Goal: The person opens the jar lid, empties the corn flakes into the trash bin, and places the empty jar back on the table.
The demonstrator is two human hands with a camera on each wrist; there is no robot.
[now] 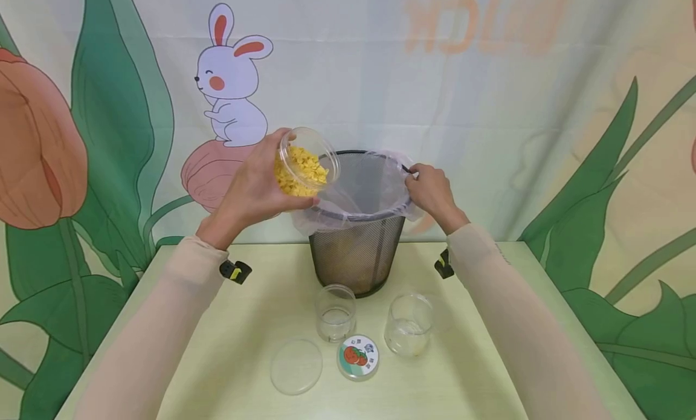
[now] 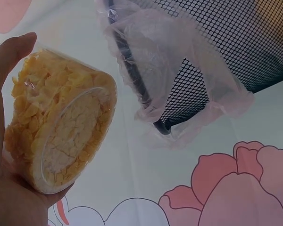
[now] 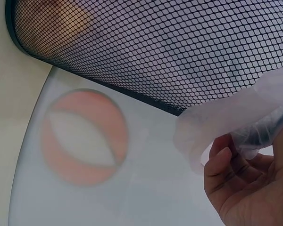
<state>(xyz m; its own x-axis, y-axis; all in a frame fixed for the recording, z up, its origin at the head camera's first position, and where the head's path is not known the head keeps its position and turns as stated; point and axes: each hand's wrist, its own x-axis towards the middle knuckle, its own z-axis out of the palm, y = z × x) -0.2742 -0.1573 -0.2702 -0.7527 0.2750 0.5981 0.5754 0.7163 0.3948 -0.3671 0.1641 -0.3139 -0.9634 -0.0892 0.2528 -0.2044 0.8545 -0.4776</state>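
My left hand (image 1: pixel 250 184) grips a clear plastic jar (image 2: pixel 89 75) of yellow corn flakes (image 1: pixel 301 169), thumb and fingers wrapped round its sides. The jar is tilted, its open mouth facing right over the left rim of a black mesh bin (image 1: pixel 353 257). In the left wrist view the flakes still lie against the jar's base and wall. A thin whitish bag (image 1: pixel 375 181) lines the bin and folds over its rim. On the right, my right hand (image 1: pixel 432 190) holds the bin's rim and bag edge with curled fingers (image 3: pixel 219 165). Something yellowish shows faintly through the mesh low in the bin.
Two clear jars, a left one (image 1: pixel 336 314) and a right one (image 1: pixel 409 326), stand on the pale table (image 1: pixel 234 347) before the bin. Near them lie a clear lid (image 1: pixel 296 367) and a lid with a printed label (image 1: pixel 358 357). A printed curtain (image 1: pixel 337 57) hangs behind.
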